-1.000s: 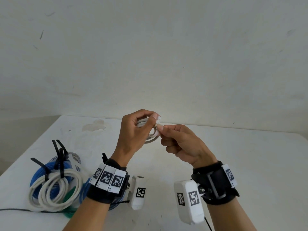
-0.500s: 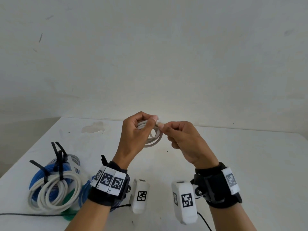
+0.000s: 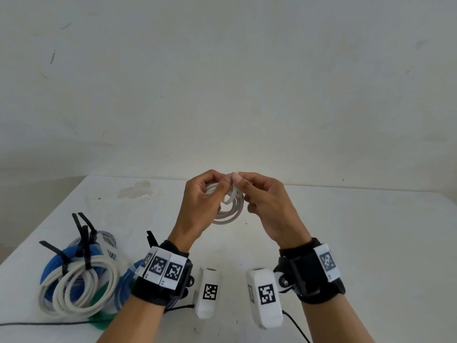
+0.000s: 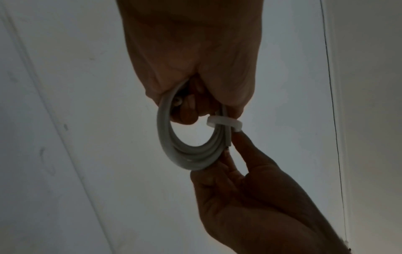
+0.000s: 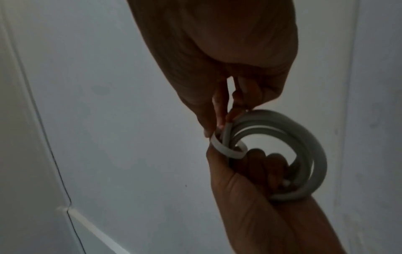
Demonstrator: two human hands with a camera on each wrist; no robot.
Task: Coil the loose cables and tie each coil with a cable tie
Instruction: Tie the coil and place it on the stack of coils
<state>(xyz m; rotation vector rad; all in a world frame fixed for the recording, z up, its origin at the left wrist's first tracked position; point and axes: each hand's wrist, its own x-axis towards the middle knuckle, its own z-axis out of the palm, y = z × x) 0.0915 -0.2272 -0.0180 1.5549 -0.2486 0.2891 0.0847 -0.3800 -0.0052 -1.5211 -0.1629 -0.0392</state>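
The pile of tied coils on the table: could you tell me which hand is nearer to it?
Left. The left hand is raised beside the pile of tied coils; the right hand is beyond it.

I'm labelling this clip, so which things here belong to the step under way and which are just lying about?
In use:
- white cable coil, gripped by the left hand
- white cable tie looped round the coil, pinched by the right hand

Lying about:
- pile of tied coils, white, blue and green, with black ties, on the table at left
- thin black cord at the near edge
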